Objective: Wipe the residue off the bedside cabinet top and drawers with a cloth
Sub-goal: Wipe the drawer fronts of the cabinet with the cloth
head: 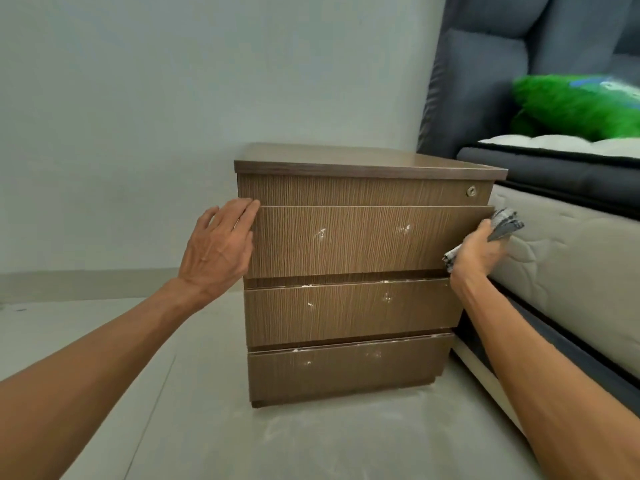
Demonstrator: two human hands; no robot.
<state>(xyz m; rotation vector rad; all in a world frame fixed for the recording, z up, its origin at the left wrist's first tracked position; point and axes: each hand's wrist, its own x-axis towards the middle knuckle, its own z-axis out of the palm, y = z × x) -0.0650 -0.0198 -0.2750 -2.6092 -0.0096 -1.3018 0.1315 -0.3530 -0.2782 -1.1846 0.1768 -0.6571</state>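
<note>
At nine o'clock my left hand (218, 244) lies flat, fingers straight, against the left edge of the bedside cabinet (363, 192), which stands dead centre on the floor. White residue (320, 233) dots its drawers (349, 317). At three o'clock my right hand (479, 252) grips the cloth (505, 223). It looks soft and light, best held wadded; the cabinet looks stiff and heavy.

Both hands out in front, one flat, one gripping.

The left forearm (104, 344) and right forearm (519, 341) are bare and reach forward. The left hand (221, 244) shows its back, fingers straight and together, tips touching the left edge of a drawer (363, 240). The right hand (479, 251) is curled round a bunched cloth (505, 225) at the drawer's right edge.
</note>
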